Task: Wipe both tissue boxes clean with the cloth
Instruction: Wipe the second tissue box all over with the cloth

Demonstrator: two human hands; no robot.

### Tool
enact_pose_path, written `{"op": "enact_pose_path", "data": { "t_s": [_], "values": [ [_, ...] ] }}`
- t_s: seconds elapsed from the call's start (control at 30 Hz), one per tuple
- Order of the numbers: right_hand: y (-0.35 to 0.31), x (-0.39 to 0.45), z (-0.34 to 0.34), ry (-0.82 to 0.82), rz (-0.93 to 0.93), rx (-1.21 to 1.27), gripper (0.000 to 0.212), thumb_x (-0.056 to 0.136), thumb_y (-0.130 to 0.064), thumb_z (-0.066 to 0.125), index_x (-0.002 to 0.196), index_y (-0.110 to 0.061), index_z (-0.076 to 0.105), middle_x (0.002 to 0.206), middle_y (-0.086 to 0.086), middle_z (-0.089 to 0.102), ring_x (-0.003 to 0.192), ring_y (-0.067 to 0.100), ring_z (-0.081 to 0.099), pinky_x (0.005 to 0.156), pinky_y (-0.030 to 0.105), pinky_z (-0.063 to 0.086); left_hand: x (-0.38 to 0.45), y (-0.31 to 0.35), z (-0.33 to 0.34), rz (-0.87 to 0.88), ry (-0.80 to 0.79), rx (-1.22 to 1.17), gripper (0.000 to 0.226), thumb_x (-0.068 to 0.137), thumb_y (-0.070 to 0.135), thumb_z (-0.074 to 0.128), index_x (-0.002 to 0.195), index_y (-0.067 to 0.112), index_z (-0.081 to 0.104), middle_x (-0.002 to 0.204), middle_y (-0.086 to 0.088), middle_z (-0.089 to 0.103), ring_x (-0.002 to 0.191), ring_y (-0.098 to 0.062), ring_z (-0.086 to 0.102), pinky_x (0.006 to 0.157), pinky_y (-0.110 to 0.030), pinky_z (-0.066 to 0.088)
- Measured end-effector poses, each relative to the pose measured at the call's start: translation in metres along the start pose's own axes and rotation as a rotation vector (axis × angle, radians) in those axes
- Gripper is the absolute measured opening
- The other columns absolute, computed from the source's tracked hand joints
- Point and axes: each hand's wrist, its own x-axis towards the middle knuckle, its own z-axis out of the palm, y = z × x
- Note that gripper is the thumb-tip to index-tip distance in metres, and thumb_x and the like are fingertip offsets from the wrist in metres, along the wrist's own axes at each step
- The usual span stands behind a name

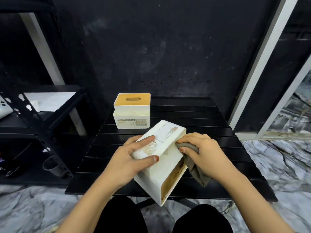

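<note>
A: Which step does the figure show, read from left to right?

B: The left hand (133,158) grips the nearer tissue box (165,167), fingers laid over its scuffed top face and thumb curled round the near edge. The box is tipped on its side, wooden lid facing down and right, held over the front of the black slatted surface (202,118). The right hand (200,148) pinches the grey cloth (193,163) against the recessed side of that box, the loose end hanging below the palm. The step judged in hand is wiping the first box.

A: And the second tissue box (132,113)?

B: It stands upright towards the surface's far left, well apart from both hands, untouched; its label reads "TISSUE HOLDER".

A: What does the next move call for?

B: Probably drawing the cloth along the recess while the left hand steadies or turns the box, then treating the marked top face

A: Pose of the arms?

B: Both forearms reach forward from the lap, converging on the box
</note>
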Motion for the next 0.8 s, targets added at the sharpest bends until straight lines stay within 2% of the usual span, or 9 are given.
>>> {"op": "enact_pose_path", "data": {
  "t_s": [0.1,0.23,0.33,0.4,0.47,0.57,0.67,0.8],
  "values": [
    [0.004,0.005,-0.001,0.042,0.065,-0.013,0.021,0.087,-0.023,0.059,0.106,-0.031,0.065,0.111,-0.013,0.058,0.1,0.012,0.044,0.082,0.015,0.031,0.0,0.0,0.0,0.0,0.002,0.004,0.049,0.057,0.026,0.081,0.103,0.037,0.069,0.123,0.019,0.052,0.108,0.009,0.052,0.082,-0.002,0.042],
    [-0.004,0.004,0.003,0.026,0.033,-0.097,0.023,0.089,-0.022,0.056,0.11,-0.028,0.063,0.114,-0.01,0.057,0.099,0.014,0.04,0.084,0.021,0.033,0.002,-0.001,0.002,0.008,0.015,-0.003,0.045,0.067,0.012,0.082,0.105,0.033,0.068,0.125,0.016,0.051,0.11,0.009,0.05,0.08,0.0,0.04],
    [-0.009,-0.007,0.005,0.003,-0.048,-0.093,0.023,0.088,-0.02,0.057,0.109,-0.026,0.065,0.112,-0.011,0.058,0.096,0.016,0.042,0.078,0.01,0.032,0.003,-0.001,0.001,0.011,0.004,0.001,0.049,0.056,0.026,0.081,0.102,0.038,0.069,0.125,0.019,0.051,0.11,0.01,0.051,0.083,-0.003,0.041],
    [-0.006,-0.008,0.001,0.026,-0.028,-0.065,0.023,0.087,-0.018,0.06,0.107,-0.026,0.066,0.111,-0.01,0.06,0.095,0.016,0.044,0.077,0.008,0.031,0.003,0.0,0.0,-0.001,-0.007,0.001,0.05,0.052,0.031,0.079,0.1,0.04,0.069,0.125,0.02,0.052,0.11,0.01,0.051,0.087,-0.007,0.042],
    [-0.001,-0.003,-0.001,0.054,0.038,-0.056,0.022,0.087,-0.019,0.059,0.107,-0.026,0.066,0.112,-0.008,0.059,0.096,0.016,0.043,0.08,0.013,0.031,0.002,0.0,0.0,-0.008,-0.009,0.012,0.053,0.047,0.039,0.081,0.099,0.042,0.07,0.124,0.022,0.051,0.109,0.012,0.051,0.087,-0.007,0.041],
    [-0.004,0.0,0.003,0.078,0.072,-0.075,0.02,0.088,-0.018,0.057,0.105,-0.025,0.065,0.111,-0.007,0.058,0.097,0.017,0.042,0.084,0.021,0.033,0.002,0.001,0.001,-0.008,-0.001,0.0,0.052,0.053,0.034,0.085,0.101,0.04,0.069,0.124,0.021,0.051,0.108,0.014,0.049,0.084,-0.002,0.04],
    [-0.016,-0.014,0.014,0.098,0.035,-0.051,0.02,0.087,-0.018,0.059,0.105,-0.022,0.066,0.108,-0.008,0.059,0.094,0.016,0.042,0.081,0.018,0.032,0.001,0.002,0.002,-0.011,0.001,-0.026,0.056,0.053,0.03,0.083,0.107,0.033,0.068,0.125,0.019,0.051,0.11,0.011,0.049,0.087,-0.002,0.041],
    [-0.034,-0.034,0.032,0.197,-0.027,-0.006,0.018,0.079,-0.023,0.059,0.094,-0.023,0.069,0.095,-0.009,0.064,0.084,0.01,0.04,0.073,0.009,0.031,-0.001,0.002,0.001,-0.01,-0.009,-0.018,0.059,0.052,0.033,0.086,0.109,0.033,0.067,0.125,0.018,0.052,0.112,0.011,0.049,0.093,-0.009,0.041]
  ]
}}
